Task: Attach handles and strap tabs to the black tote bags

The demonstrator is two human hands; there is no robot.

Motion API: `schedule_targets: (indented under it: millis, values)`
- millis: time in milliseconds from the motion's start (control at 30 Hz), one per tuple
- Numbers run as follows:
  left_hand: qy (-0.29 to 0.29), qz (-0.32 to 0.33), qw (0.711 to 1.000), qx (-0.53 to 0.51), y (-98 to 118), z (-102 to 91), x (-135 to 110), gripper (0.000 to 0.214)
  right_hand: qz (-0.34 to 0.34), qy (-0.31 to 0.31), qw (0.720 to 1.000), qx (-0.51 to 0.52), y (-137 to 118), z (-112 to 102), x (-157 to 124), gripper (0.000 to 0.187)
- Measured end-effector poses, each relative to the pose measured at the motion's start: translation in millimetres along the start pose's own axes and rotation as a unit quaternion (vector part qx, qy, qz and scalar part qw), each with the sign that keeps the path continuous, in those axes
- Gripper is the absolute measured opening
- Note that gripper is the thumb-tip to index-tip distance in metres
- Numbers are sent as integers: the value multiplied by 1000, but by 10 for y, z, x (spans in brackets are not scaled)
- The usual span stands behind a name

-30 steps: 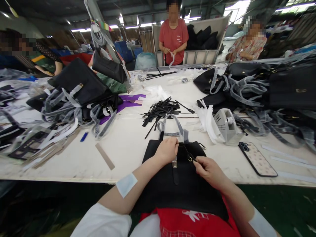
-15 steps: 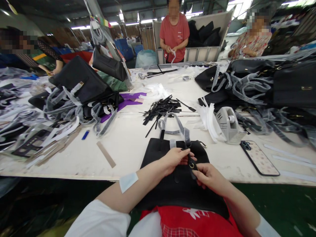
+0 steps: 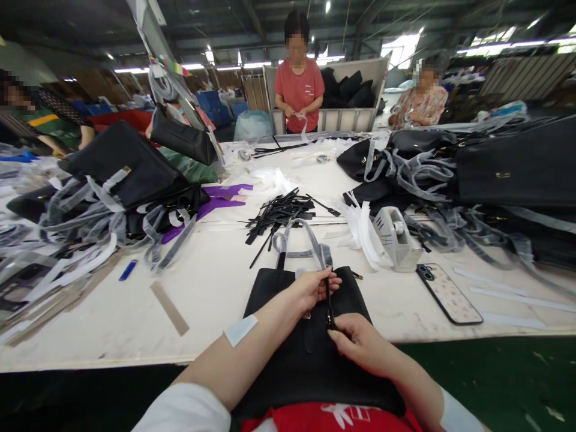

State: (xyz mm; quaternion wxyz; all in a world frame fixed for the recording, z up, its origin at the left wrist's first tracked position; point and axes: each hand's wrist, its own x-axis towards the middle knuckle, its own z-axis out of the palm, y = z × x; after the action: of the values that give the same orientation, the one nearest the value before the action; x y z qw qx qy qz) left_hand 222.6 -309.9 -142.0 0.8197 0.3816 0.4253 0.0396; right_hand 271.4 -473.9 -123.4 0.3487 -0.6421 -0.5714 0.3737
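Observation:
A black handbag (image 3: 288, 366) lies across the table's front edge and my lap, its wrapped handles (image 3: 310, 240) standing up at the far side. Both hands are on a thin black strap (image 3: 329, 297) with a small gold buckle, which hangs down over the bag's front from the right handle base. My left hand (image 3: 317, 285) pinches the upper part of this strap, just below the handle. Lower down, my right hand (image 3: 348, 336) has its thumb and fingers closed on the strap's end beside the buckle.
Loose black straps (image 3: 283, 216) lie in a heap beyond the bag. On the right are a tape dispenser (image 3: 398, 240), a phone (image 3: 450, 294) and piled black bags (image 3: 508, 162). More bags (image 3: 130, 174) are stacked left, near a blue lighter (image 3: 128, 270). A co-worker (image 3: 299, 90) stands opposite.
The view has tilted up and turned to the right. My right hand has drawn down and away from my left, and the strap between them now hangs straighter.

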Motion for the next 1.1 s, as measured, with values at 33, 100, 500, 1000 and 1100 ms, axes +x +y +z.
schedule_targets:
  millis: [33,100,500,1000,1100]
  values:
    - [8,-6,1000,-16,-2,-16,34,28,7,3,1000,-10,14,-19,19,35]
    - [22,-12,998,-50,-13,-47,85,24,28,29,999,-31,57,-121,75,39]
    - [31,82,995,-44,-187,-42,81,29,197,322,846,-376,904,-1237,1130,19]
    - [18,111,994,3,-246,-146,251,35,200,389,808,-395,1063,-1341,1023,29]
    - [69,155,979,114,-189,-175,198,28,154,459,832,-270,879,-1440,870,29]
